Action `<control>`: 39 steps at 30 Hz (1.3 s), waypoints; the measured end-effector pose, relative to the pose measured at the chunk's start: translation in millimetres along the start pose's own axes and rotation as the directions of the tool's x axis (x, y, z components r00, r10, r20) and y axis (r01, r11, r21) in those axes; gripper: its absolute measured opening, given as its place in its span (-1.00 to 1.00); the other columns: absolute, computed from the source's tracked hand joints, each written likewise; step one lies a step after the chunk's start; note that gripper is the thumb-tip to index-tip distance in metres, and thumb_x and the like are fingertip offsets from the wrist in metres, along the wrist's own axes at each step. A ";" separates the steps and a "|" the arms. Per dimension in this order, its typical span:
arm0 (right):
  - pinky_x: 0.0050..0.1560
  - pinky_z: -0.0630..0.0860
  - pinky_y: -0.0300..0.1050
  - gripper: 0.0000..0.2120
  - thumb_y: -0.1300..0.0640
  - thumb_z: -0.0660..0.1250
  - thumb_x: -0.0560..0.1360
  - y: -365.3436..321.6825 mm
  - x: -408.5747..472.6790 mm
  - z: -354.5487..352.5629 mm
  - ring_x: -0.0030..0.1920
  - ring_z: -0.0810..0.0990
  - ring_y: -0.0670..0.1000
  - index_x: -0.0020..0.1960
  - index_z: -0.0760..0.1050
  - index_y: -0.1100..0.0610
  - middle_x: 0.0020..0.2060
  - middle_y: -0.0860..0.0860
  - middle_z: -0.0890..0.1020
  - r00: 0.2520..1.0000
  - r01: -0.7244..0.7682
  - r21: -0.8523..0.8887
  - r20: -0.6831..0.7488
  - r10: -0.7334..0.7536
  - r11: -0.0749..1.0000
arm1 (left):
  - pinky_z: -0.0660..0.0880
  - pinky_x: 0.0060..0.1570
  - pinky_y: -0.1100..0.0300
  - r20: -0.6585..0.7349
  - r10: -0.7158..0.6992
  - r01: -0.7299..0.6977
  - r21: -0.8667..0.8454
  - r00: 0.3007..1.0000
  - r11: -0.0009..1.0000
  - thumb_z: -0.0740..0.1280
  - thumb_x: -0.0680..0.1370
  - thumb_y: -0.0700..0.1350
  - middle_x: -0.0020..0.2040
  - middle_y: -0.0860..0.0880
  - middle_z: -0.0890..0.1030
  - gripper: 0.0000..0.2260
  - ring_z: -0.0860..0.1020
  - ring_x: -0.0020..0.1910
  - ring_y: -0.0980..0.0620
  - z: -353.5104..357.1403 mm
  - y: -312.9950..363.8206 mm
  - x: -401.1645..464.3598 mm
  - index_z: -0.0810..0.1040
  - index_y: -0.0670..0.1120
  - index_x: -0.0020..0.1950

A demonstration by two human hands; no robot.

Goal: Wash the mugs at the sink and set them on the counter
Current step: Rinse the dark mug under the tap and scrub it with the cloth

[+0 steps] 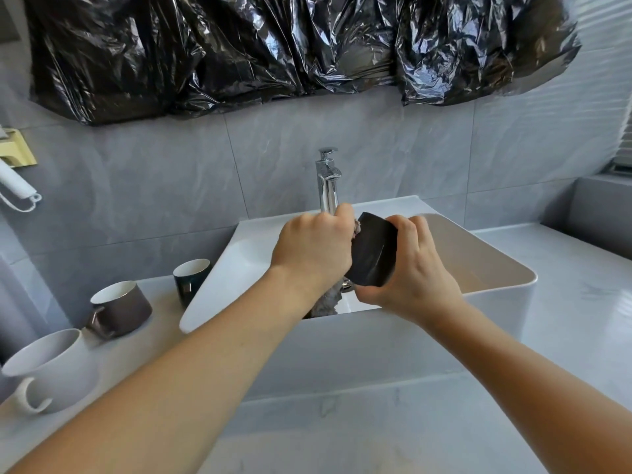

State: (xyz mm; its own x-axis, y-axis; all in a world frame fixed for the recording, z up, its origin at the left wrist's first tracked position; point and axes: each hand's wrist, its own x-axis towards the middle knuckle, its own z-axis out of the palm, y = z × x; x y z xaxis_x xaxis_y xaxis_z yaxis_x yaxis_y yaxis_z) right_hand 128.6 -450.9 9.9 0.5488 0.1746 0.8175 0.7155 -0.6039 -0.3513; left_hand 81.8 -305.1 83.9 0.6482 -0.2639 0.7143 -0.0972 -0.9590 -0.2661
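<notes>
Gripping a dark mug over the white sink, the right hand has its fingers curled round the mug's far side and its thumb wrapped under the base, so the mug lies tilted on its side with the mouth turned to the left. Over on that side the left hand is clenched around a grey cloth, knuckles up, pressed right against the mug's mouth; a bit of the cloth peeks out between hand and rim, and the rest hangs down below the wrist into the basin. Both hands meet just in front of the chrome tap, which rises behind them at the back edge of the sink; whether water is running, I cannot tell, as the hands hide the spout. Out on the pale counter to the left, three more cups wait in a line: a small dark green cup with a white inside, tucked just beside the sink's corner; a brown mug nearer to us, its handle pointing toward the front; and a white mug nearest of all, handle down at the lower left. Above everything, crinkled black plastic sheeting covers the upper part of the grey tiled wall.
</notes>
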 end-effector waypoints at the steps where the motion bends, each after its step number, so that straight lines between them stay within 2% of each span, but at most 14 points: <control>1: -0.13 0.48 -0.07 -0.11 -0.14 0.52 0.11 -0.8 -0.3 0.2 0.02 0.38 0.02 0.31 0.28 0.16 0.02 -0.06 0.26 1.000 0.012 -0.002 -0.010 -0.012 1.000 | 0.23 -0.39 0.13 0.015 -0.075 0.075 -0.032 0.997 0.997 0.34 0.42 -0.26 -0.37 -0.11 0.48 -0.85 0.47 -0.38 -0.24 -2.7 2.9 -1.5 0.40 -0.11 -0.11; 3: -0.11 0.47 -0.09 -0.13 -0.17 0.48 0.10 -1.7 -0.7 0.7 0.05 0.39 0.04 0.30 0.25 0.11 0.03 -0.07 0.25 0.999 0.018 -0.001 -0.026 -0.018 1.000 | 0.25 -0.28 0.06 0.043 -0.290 0.292 -0.210 0.956 0.933 0.23 0.54 -0.20 -0.25 -0.10 0.43 -0.94 0.37 -0.24 -0.23 -4.3 6.6 -7.1 0.38 -0.11 -0.02; 6: 0.00 0.48 -0.07 -0.13 -0.19 0.46 0.10 -1.1 -1.2 1.1 0.08 0.39 0.06 0.30 0.26 0.12 0.04 -0.06 0.26 0.999 0.004 -0.002 -0.040 -0.004 1.000 | 0.26 -0.25 0.08 0.064 -0.552 0.510 -0.480 0.831 0.713 0.26 0.52 -0.17 -0.19 -0.08 0.54 -0.95 0.38 -0.20 -0.19 1.2 15.2 -17.0 0.40 -0.10 -0.06; 8: 0.01 0.42 -0.13 -0.10 -0.23 0.46 0.10 -1.6 -1.6 0.9 0.10 0.40 0.06 0.31 0.28 0.16 0.05 -0.07 0.26 0.998 -0.029 -0.003 -0.050 0.028 1.000 | 0.26 -0.25 0.11 0.147 -0.649 0.585 -0.609 0.747 0.536 0.28 0.50 -0.19 -0.20 0.00 0.53 -0.93 0.42 -0.18 -0.13 4.8 23.6 -20.0 0.41 -0.08 -0.06; 10: -0.02 0.38 -0.14 -0.05 -0.22 0.51 0.09 -1.6 -2.5 0.3 0.11 0.43 0.07 0.34 0.29 0.18 0.06 -0.08 0.26 0.997 -0.065 0.005 -0.052 0.065 0.998 | 0.31 -0.24 0.12 0.164 -0.656 0.553 -0.705 0.737 0.445 0.27 0.49 -0.25 -0.20 0.04 0.53 -0.88 0.46 -0.16 -0.08 6.2 30.2 -25.5 0.44 -0.09 -0.01; 13: -0.04 0.43 -0.10 -0.05 -0.20 0.52 0.10 -2.1 -2.6 -1.0 0.08 0.44 0.07 0.34 0.29 0.20 0.05 -0.07 0.27 0.998 -0.048 0.012 -0.043 0.048 0.999 | 0.34 -0.23 0.15 0.064 -0.502 0.373 -0.750 0.862 0.546 0.26 0.51 -0.30 -0.10 -0.05 0.59 -0.79 0.46 -0.26 -0.02 8.5 18.6 -35.2 0.48 -0.08 0.10; 15: -0.02 0.46 -0.08 -0.08 -0.19 0.52 0.11 -2.1 -1.9 -1.0 0.09 0.43 0.07 0.32 0.30 0.20 0.05 -0.06 0.28 1.000 -0.016 0.004 -0.015 0.016 1.000 | 0.41 -0.18 0.14 0.118 -0.377 0.340 -0.725 0.918 0.600 0.29 0.55 -0.25 -0.04 -0.06 0.63 -0.75 0.47 -0.29 0.01 10.3 -0.3 -34.2 0.52 -0.04 0.19; 19: -0.02 0.44 -0.11 -0.08 -0.17 0.51 0.10 -1.0 -1.9 -2.4 0.08 0.40 0.03 0.33 0.31 0.21 0.05 -0.05 0.28 1.000 -0.005 0.010 0.009 0.005 1.000 | 0.50 0.14 0.15 0.277 -0.310 0.413 -0.685 0.910 0.600 0.37 0.54 -0.12 0.07 0.05 0.66 -0.75 0.57 0.08 0.07 4.3 -18.5 -25.3 0.59 0.03 0.22; 26: 0.05 0.49 -0.05 -0.05 -0.26 0.38 0.08 -1.9 0.2 -4.1 0.00 0.33 -0.10 0.32 0.32 0.24 0.05 -0.02 0.32 0.999 -0.051 0.078 -0.009 0.052 0.996 | 0.40 0.01 0.21 0.351 -0.187 0.348 -0.483 0.918 0.804 0.42 0.53 -0.06 0.04 -0.03 0.66 -0.77 0.53 0.11 -0.02 -20.5 -45.2 -22.4 0.62 0.00 0.17; 29: 0.09 0.55 0.07 -0.09 -0.21 0.42 0.09 -0.3 1.3 -5.6 0.00 0.35 -0.10 0.31 0.33 0.24 0.05 -0.02 0.33 0.999 -0.052 0.136 0.014 0.051 0.989 | 0.45 -0.02 0.27 0.193 -0.312 0.362 -0.625 0.930 0.692 0.36 0.52 -0.21 -0.06 0.06 0.70 -0.80 0.59 -0.01 0.08 -13.5 -48.8 -23.9 0.70 -0.02 0.07; 32: 0.07 0.59 0.12 -0.11 -0.17 0.48 0.09 0.3 0.6 -4.0 0.01 0.38 -0.08 0.31 0.33 0.21 0.05 -0.02 0.34 0.998 -0.038 0.141 0.047 0.031 0.989 | 0.43 -0.09 0.34 0.300 -0.266 0.396 -0.773 0.916 0.495 0.21 0.54 -0.34 -0.13 0.08 0.70 -0.64 0.56 -0.20 0.23 -2.3 -29.2 -22.9 0.71 -0.04 0.12; 34: 0.04 0.59 0.16 -0.10 -0.06 0.61 0.11 3.2 0.6 -2.8 0.02 0.37 -0.11 0.31 0.34 0.26 0.06 0.00 0.37 0.999 -0.047 0.158 0.004 0.047 0.986 | 0.40 -0.17 0.33 0.345 -0.218 0.407 -0.808 0.913 0.426 0.16 0.53 -0.38 -0.26 0.09 0.64 -0.60 0.48 -0.29 0.20 4.7 -23.1 -27.1 0.72 -0.01 -0.02; 36: 0.03 0.59 0.14 -0.11 0.03 0.68 0.11 4.2 1.1 -2.1 0.01 0.34 -0.17 0.31 0.35 0.26 0.06 0.03 0.40 0.997 -0.057 0.144 -0.044 0.064 0.988 | 0.40 -0.11 0.32 0.360 -0.216 0.418 -0.815 0.908 0.401 0.17 0.52 -0.42 -0.26 0.08 0.61 -0.57 0.50 -0.23 0.18 6.6 -27.3 -35.5 0.69 0.04 -0.19; 39: 0.05 0.56 0.07 -0.13 0.00 0.68 0.13 2.8 2.0 -0.8 0.01 0.30 -0.22 0.30 0.35 0.22 0.06 0.02 0.40 0.992 -0.099 0.124 -0.071 0.108 0.987 | 0.40 0.03 0.41 0.309 -0.245 0.387 -0.822 0.919 0.418 0.25 0.56 -0.39 -0.08 0.00 0.61 -0.70 0.55 -0.06 0.17 7.1 -32.2 -49.2 0.72 -0.09 0.01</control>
State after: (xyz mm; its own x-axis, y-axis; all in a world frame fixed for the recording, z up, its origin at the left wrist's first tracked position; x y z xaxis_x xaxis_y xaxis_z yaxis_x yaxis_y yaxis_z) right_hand 131.3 -452.9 10.9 0.5908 0.0523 0.8051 0.7057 -0.5171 -0.4843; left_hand 58.5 -260.5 52.8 0.8527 0.0238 0.5218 -0.4102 -0.5881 0.6971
